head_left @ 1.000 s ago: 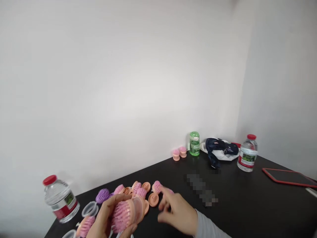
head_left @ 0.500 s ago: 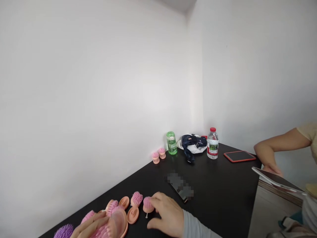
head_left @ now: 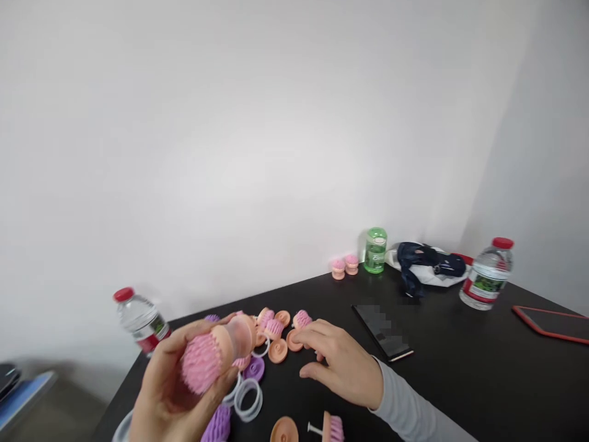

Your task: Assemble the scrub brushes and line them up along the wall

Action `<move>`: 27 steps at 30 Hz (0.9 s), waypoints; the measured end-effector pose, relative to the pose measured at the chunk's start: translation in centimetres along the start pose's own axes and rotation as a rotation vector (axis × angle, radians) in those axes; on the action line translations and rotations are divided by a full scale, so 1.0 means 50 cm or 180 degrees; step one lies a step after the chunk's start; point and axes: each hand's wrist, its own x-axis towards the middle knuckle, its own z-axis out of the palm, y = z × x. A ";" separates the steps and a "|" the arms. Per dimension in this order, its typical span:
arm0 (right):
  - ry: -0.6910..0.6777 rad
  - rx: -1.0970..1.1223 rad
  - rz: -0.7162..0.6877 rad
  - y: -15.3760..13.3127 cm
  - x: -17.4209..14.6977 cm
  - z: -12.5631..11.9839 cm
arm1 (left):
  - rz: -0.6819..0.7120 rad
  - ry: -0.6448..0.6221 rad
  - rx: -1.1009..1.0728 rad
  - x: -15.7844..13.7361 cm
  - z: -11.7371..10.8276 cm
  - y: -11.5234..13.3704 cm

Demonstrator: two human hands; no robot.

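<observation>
1. One brush is in the left hand, fingers gripping it above the tabletop.
2. The right hand, fingers curved and parted from the thumb, is near orange discs.

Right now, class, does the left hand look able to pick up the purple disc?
Probably not yet: the left hand has its grip around a pink bristled piece, which would likely need putting down first. The purple disc itself lies in plain sight on the black table.

The right hand is bare — the sleeve light grey, wrist-length.
</observation>
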 end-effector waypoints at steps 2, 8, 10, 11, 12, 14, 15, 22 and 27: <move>-0.0487 -0.0286 -0.0082 0.000 0.009 0.032 | 0.0184 0.0098 -0.0085 0.001 -0.009 0.001; -0.1274 -0.0722 -0.0126 0.002 0.027 0.093 | 0.0498 -0.0093 -0.0489 0.003 -0.010 -0.006; -0.1409 -0.0794 -0.0103 0.005 0.029 0.095 | 0.0392 0.0022 -0.0662 0.002 -0.006 -0.002; -0.1492 -0.0842 -0.0084 0.008 0.027 0.096 | 0.0351 0.0066 -0.0753 0.002 -0.004 0.000; -0.1583 -0.0896 -0.0062 0.012 0.023 0.096 | 0.0322 0.0093 -0.0812 0.002 -0.002 0.002; -0.1754 -0.1014 -0.0017 0.022 0.007 0.098 | 0.0250 0.0100 -0.0795 0.002 0.000 0.002; -0.1836 -0.1075 0.0008 0.029 -0.003 0.100 | 0.0221 0.0091 -0.0737 0.002 0.001 -0.001; -0.1918 -0.0817 0.0337 0.065 -0.052 0.091 | 0.0155 -0.0286 -0.0655 0.020 0.011 -0.059; -0.0263 0.1003 0.0284 0.040 -0.022 0.043 | 0.0298 -0.0908 -0.0163 0.018 0.048 -0.089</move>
